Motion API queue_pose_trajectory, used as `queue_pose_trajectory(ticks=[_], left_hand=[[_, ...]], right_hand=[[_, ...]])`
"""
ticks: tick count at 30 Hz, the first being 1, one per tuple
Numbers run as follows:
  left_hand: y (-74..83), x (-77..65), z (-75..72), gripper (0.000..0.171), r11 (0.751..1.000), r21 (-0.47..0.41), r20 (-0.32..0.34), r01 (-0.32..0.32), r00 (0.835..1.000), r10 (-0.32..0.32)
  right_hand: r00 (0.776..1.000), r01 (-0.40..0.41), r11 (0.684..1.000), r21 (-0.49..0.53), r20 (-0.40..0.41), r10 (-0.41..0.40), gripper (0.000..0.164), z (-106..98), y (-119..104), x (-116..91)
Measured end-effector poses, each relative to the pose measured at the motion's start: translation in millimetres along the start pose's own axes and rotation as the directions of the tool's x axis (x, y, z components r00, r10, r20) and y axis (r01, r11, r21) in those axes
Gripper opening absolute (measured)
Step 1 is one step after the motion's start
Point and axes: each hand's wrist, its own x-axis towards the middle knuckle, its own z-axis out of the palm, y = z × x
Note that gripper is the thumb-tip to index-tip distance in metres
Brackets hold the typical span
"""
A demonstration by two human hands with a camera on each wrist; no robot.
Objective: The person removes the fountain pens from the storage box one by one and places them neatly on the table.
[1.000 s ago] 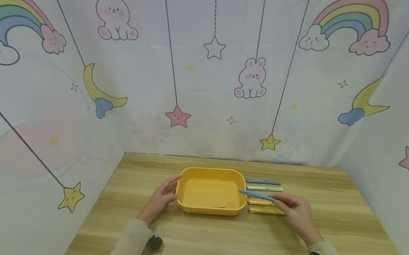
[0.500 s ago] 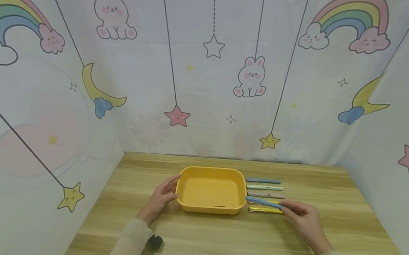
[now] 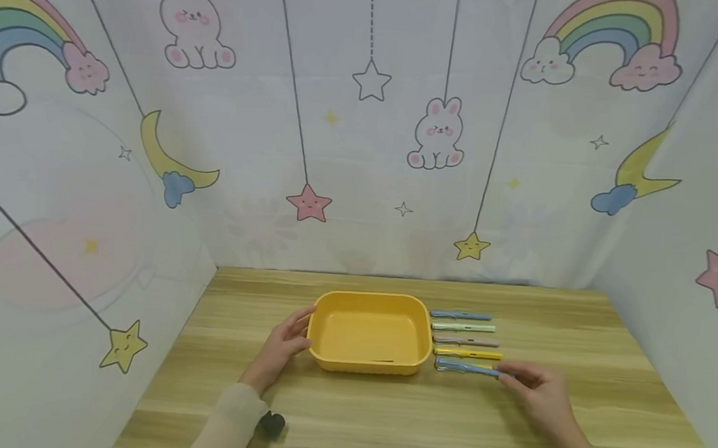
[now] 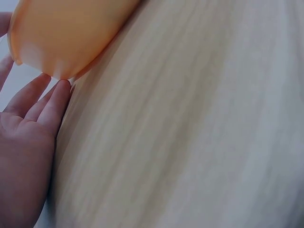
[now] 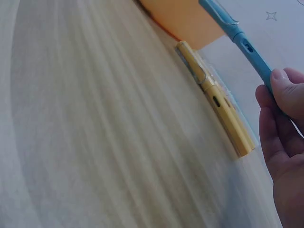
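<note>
Pen (image 5: 239, 39), long, thin and blue, pinched at one end by right hand (image 3: 540, 400), above straight yellow pen (image 5: 230, 117) on brown wooden table (image 3: 394, 424). Touching round-cornered yellow plastic box (image 3: 366, 368) with left hand (image 3: 279, 351), fingers loose and nearly straight.

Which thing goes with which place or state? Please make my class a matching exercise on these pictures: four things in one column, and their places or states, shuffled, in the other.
Things
1. left hand
2. right hand
3. yellow tray
4. pale green pen

Places or states
A. lying between the farthest blue pen and the pinkish pen
B. pinching the held blue pen
C. open-topped, with rounded corners
D. fingertips touching a container's side

Right pairs
1-D
2-B
3-C
4-A
</note>
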Motion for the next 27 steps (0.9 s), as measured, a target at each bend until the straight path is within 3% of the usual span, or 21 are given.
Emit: queue_pose_trajectory(ticks=[5, 11, 17, 21, 27], left_hand=[[-0.2, 1.2, -0.5, 0.069, 1.000, 0.005, -0.003, 0.000, 1.000, 0.000], [1.0, 0.3, 0.4, 0.069, 1.000, 0.011, -0.006, 0.004, 1.000, -0.004], [0.9, -1.2, 1.2, 0.069, 1.000, 0.007, -0.020, 0.011, 1.000, -0.011], [-0.5, -1.1, 0.7, 0.069, 1.000, 0.008, -0.016, 0.015, 1.000, -0.015], [1.2, -1.8, 0.6, 0.069, 1.000, 0.009, -0.019, 0.011, 1.000, -0.010]], right_hand=[[1.000, 0.027, 0.995, -0.094, 0.014, -0.026, 0.017, 3, 4, -1], [0.999, 0.000, 0.978, -0.210, 0.044, 0.010, 0.014, 3, 6, -4], [0.997, 0.010, 0.976, -0.218, 0.075, 0.007, 0.015, 3, 11, -7], [0.996, 0.049, 0.974, -0.223, 0.081, -0.031, 0.017, 4, 14, -9], [0.988, 0.150, 0.939, -0.311, 0.071, -0.134, 0.024, 5, 20, -9]])
